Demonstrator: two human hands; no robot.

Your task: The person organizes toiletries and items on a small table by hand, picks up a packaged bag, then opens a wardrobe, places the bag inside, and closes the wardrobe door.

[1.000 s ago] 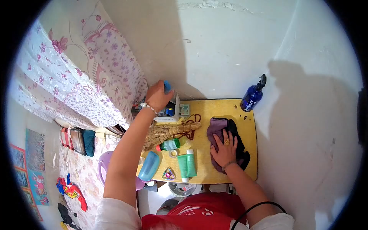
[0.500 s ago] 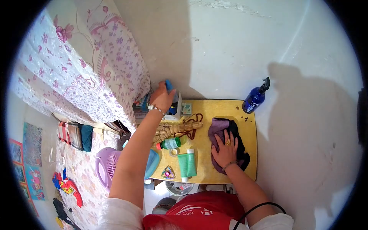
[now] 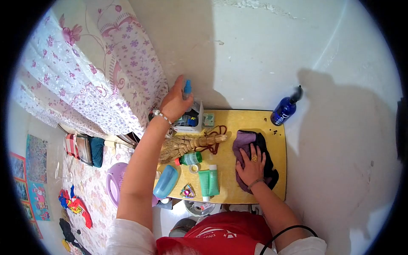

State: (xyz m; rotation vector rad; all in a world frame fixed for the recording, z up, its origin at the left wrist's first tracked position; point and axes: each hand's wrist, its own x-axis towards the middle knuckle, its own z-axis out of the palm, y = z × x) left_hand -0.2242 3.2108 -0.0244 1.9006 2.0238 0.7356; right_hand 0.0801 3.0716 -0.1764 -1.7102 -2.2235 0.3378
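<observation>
My left hand [image 3: 174, 103] is raised at the back left, above a white box [image 3: 195, 124] of small items. Between its thumb and fingers is a small bottle with a blue top [image 3: 187, 87], standing roughly upright. A beaded bracelet circles that wrist. My right hand [image 3: 251, 166] lies flat, fingers spread, on a folded purple and black cloth [image 3: 245, 138] at the table's right side. Left of the cloth are two green tubes [image 3: 209, 183], a green bottle with a red cap [image 3: 190, 158] and a roll of tape [image 3: 194, 168].
A blue spray bottle [image 3: 284, 111] stands at the yellow table's [image 3: 227, 178] back right corner. A straw whisk broom [image 3: 191, 144], red beads [image 3: 216, 146], a blue case [image 3: 166, 182] and a colourful triangular object [image 3: 187, 191] occupy the left half. A floral curtain [image 3: 136, 76] hangs beside my left arm.
My left hand has risen slightly and moved left, lifting the blue-topped bottle above the box. More of the blue case now shows. The right hand stays on the cloth.
</observation>
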